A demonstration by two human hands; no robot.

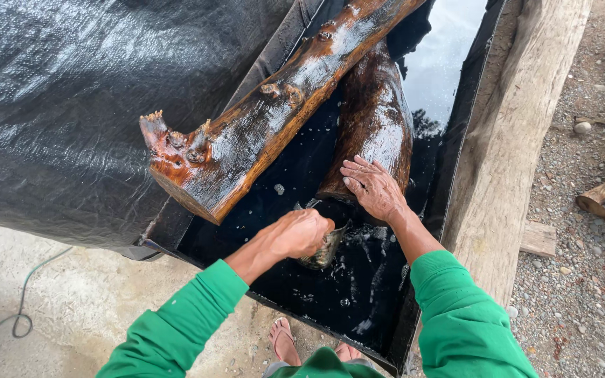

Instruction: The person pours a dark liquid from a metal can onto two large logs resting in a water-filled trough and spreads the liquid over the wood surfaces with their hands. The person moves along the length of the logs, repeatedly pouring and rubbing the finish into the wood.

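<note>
Clenching a metal can [322,248], left hand [295,234] has open liquid below—right hand [374,187] flat, grip released, on log [372,133].

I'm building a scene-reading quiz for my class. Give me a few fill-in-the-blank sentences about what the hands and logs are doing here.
1. The left hand grips a small metal ____ at the liquid's surface.
2. The right hand rests flat on the end of a wet ____ lying in the trough.
3. The liquid in the trough is ____ in colour.
4. The person's sleeves are ____.

Missing words: can; log; black; green
</note>
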